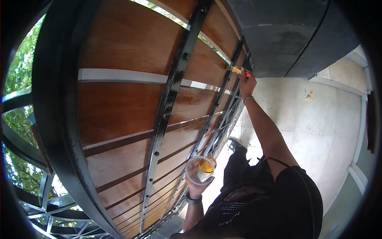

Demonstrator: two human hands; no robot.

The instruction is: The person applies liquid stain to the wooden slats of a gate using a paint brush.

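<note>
My right hand (pixel 247 84) is stretched out far ahead, its fingers closed round a paintbrush (pixel 236 70) with a yellow and red handle. The brush's tip meets or nearly meets a glossy brown wooden board (pixel 205 61) beside a black metal upright. Lower down, my left hand (pixel 196 189) grips a clear plastic cup (pixel 193 172). Amber liquid (pixel 206 164) lies in the cup, which is tilted. Behind the cup run more wooden slats (pixel 167 181); some look shiny, others paler and duller.
A black metal frame (pixel 165 105) with bolts carries the boards. To the right are a dark grey panel (pixel 278 44) and a pale tiled floor (pixel 310 139). My shoe (pixel 234 144) stands near the foot of the frame. Green foliage (pixel 24 63) shows at the left.
</note>
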